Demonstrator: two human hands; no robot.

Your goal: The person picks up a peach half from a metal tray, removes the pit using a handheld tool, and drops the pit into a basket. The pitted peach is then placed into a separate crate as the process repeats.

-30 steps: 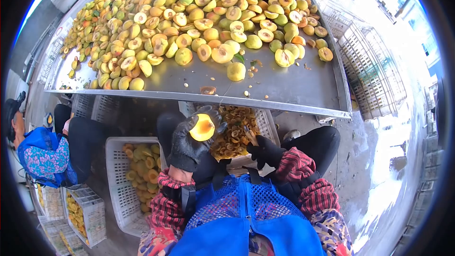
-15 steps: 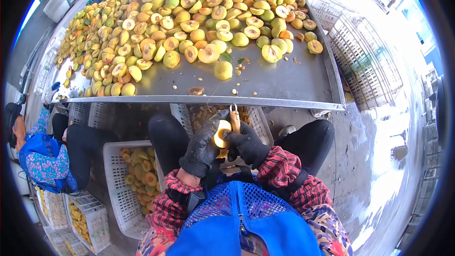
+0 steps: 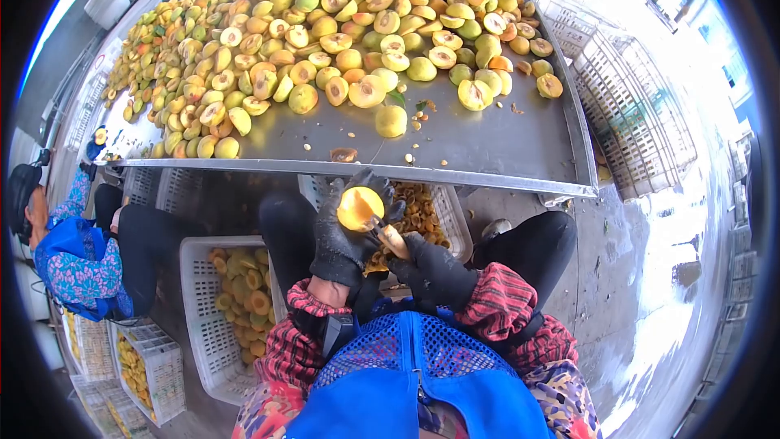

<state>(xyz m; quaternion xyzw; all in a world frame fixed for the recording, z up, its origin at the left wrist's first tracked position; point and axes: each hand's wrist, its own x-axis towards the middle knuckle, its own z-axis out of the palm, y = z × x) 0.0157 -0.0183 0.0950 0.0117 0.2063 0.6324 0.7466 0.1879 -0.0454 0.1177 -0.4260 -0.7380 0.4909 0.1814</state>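
In the head view my left hand (image 3: pixel 337 240), in a dark glove, holds a yellow peach half (image 3: pixel 355 210) with its hollowed cut face up. My right hand (image 3: pixel 435 269), gloved too, is closed around the wooden handle of a pitting tool (image 3: pixel 395 241). The tool's metal end meets the lower right edge of the peach half; its exact shape there is hard to make out. Both hands are over a white crate (image 3: pixel 452 216) of brownish peach scraps, in front of the metal table (image 3: pixel 504 142).
Many peach halves (image 3: pixel 325 41) are piled on the table. A crate of peach halves (image 3: pixel 195 301) stands left of my legs. Stacked crates (image 3: pixel 634 114) are at the right. Another person (image 3: pixel 77 252) sits at the left, and someone else is partly visible at the far left corner.
My left hand has turned the peach half so its hollow faces up. The pitting tool has swung from upright to slanting left, its metal end now at the fruit.
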